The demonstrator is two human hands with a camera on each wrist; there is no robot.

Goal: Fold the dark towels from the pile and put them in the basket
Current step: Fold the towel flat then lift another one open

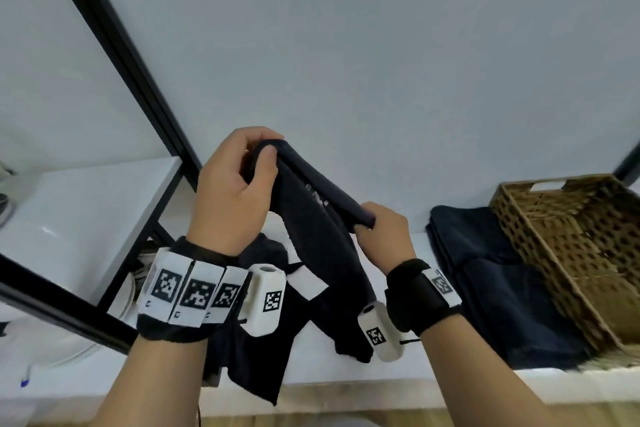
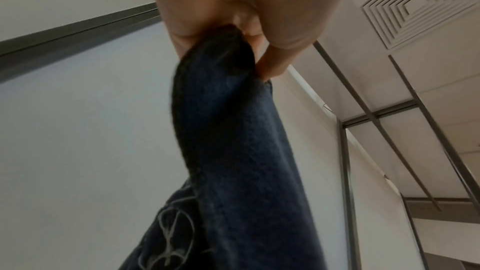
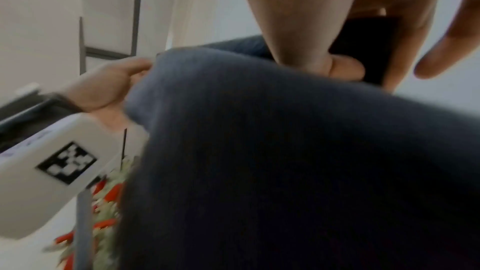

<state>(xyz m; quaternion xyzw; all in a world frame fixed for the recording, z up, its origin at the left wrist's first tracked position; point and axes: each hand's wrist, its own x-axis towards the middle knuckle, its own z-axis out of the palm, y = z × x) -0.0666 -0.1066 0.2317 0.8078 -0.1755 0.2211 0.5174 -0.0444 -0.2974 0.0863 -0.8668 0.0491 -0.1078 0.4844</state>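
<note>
A dark navy towel (image 1: 313,229) with a pale embroidered mark hangs in the air between my two hands, above the white table. My left hand (image 1: 239,184) pinches its upper corner, raised higher. My right hand (image 1: 381,232) grips the other top corner, lower and to the right. The left wrist view shows the towel (image 2: 233,141) drooping from my pinching fingers (image 2: 272,63). In the right wrist view the towel (image 3: 285,151) fills most of the picture under my thumb (image 3: 293,28). Folded dark towels (image 1: 491,274) lie beside the wicker basket (image 1: 561,246) at the right. More dark cloth (image 1: 256,357) lies below my hands.
A white table (image 1: 408,381) runs along a pale wall. Black frame bars (image 1: 114,42) slant up at the left, with a white shelf (image 1: 86,204) behind them. The table's near edge is just below my forearms.
</note>
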